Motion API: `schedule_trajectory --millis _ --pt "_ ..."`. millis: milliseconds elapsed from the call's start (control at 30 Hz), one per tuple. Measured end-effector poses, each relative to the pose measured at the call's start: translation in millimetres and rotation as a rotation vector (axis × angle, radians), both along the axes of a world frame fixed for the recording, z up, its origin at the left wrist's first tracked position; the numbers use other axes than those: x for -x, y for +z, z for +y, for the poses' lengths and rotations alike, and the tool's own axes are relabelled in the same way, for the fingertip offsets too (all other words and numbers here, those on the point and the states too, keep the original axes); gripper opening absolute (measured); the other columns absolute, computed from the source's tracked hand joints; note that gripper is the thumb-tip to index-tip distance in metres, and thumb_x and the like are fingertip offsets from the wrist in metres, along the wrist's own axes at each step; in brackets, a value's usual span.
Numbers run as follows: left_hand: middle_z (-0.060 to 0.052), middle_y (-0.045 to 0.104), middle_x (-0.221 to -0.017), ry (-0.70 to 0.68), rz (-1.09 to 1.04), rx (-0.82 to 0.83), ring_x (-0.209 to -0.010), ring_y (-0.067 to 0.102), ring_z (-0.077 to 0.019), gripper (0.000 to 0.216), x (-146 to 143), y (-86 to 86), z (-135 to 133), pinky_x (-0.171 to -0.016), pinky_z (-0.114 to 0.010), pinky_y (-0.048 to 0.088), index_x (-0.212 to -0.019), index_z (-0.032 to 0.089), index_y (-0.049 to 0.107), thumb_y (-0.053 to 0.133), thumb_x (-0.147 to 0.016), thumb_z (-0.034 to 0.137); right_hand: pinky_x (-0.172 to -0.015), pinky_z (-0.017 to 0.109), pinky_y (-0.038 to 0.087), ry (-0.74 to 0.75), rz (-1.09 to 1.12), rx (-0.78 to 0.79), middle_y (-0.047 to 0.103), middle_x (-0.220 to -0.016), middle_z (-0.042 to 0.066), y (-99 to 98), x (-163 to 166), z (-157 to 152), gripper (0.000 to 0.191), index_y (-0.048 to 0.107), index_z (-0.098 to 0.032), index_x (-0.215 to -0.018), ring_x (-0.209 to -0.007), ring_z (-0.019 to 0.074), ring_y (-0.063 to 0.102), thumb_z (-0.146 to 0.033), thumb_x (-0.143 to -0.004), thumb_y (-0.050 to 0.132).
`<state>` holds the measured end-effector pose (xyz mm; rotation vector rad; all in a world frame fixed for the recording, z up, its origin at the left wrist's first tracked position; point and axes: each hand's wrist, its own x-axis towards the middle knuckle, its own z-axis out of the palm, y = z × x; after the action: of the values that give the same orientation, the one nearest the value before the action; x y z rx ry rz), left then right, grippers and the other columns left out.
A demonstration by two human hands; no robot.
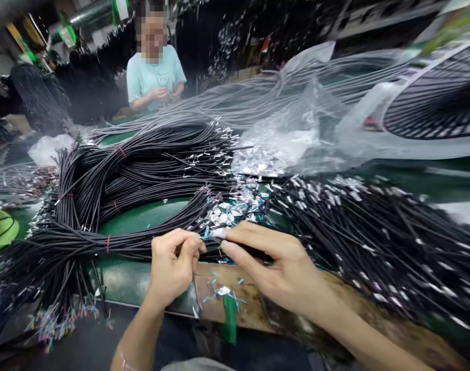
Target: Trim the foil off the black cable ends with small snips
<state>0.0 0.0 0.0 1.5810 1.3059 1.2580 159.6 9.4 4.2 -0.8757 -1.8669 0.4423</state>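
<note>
Green worktop [142, 221] with a brown wood edge sits close to the person, and small blue and silver scraps [224, 291] lie on the wood. Just above them the two hands meet. The left hand [173, 265] has its thumb and fingers pinched shut on one thin black cable [212, 249]. The right hand [281, 268] pinches the same cable from the other side, with its first finger and thumb tight at the cable's end. The cable lies side to side, from left to right, right between the hands, so both hands are on it. The left hand is the one nearer to the big bundle [103, 206], which curls away to the left and is tied with small red bands. Past the fingers lies a heap of shiny metal bits [227, 211]. To the right spreads a wide pile [373, 242] of more black cables with silver tips. Farther back a clear plastic bag [296, 134] lies crumpled over grey cables. At the far side a person in a pale blue shirt [155, 77] stands with both hands together. No words can be read anywhere.
</note>
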Motion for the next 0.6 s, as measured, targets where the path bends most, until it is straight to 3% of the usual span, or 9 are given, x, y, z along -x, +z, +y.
schedule_trajectory --millis 100,200,367,500,600 --pt "0.006 0.040 -0.041 -0.124 -0.079 0.148 -0.036 0.035 -0.0045 0.038 4.5 2.6 0.5 -0.040 -0.018 0.026 -0.053 0.015 0.052 0.049 -0.086 0.032 -0.056 0.021 0.050 0.050 0.007 0.043 0.068 -0.068 0.004 -1.0 -0.9 0.7 0.015 0.069 -0.017 -0.080 -0.060 0.0128 0.062 -0.015 -0.084 0.055" --pt "0.006 0.038 -0.040 -0.174 -0.143 0.195 -0.035 0.033 -0.0046 0.040 5.9 0.9 0.8 -0.038 -0.018 0.026 -0.054 0.015 0.053 0.050 -0.086 0.038 -0.054 0.021 0.049 0.046 0.024 0.074 0.067 -0.067 0.003 -1.2 -1.2 1.8 0.015 0.066 -0.018 -0.077 -0.059 0.0125 0.061 -0.018 -0.086 0.054" --pt "0.001 0.056 -0.055 -0.060 0.018 -0.048 -0.049 0.048 -0.0083 0.027 2.7 -6.7 0.7 -0.048 -0.020 0.034 -0.061 0.015 0.064 0.058 -0.082 0.030 -0.045 0.020 0.040 -0.014 -0.016 0.100 0.056 -0.058 -0.001 3.6 1.5 4.0 0.024 0.057 -0.018 -0.068 -0.049 0.0096 0.050 -0.033 -0.085 0.055" --pt "0.000 0.058 -0.058 -0.053 0.166 -0.171 -0.054 0.050 -0.0097 0.025 4.0 -8.3 1.0 -0.051 -0.021 0.035 -0.065 0.016 0.067 0.055 -0.085 0.025 -0.050 0.021 0.036 0.099 -0.047 0.058 0.051 -0.058 0.000 7.1 2.4 5.4 0.027 0.052 -0.017 -0.060 -0.054 0.0099 0.046 -0.021 -0.087 0.050" --pt "0.000 0.059 -0.058 -0.105 0.192 -0.205 -0.054 0.051 -0.0099 0.027 8.7 -7.9 1.6 -0.051 -0.021 0.036 -0.063 0.016 0.066 0.054 -0.086 0.025 -0.050 0.022 0.035 0.213 0.056 0.187 0.048 -0.058 0.000 8.0 2.7 7.9 0.027 0.049 -0.017 -0.059 -0.055 0.0103 0.044 -0.023 -0.085 0.050"
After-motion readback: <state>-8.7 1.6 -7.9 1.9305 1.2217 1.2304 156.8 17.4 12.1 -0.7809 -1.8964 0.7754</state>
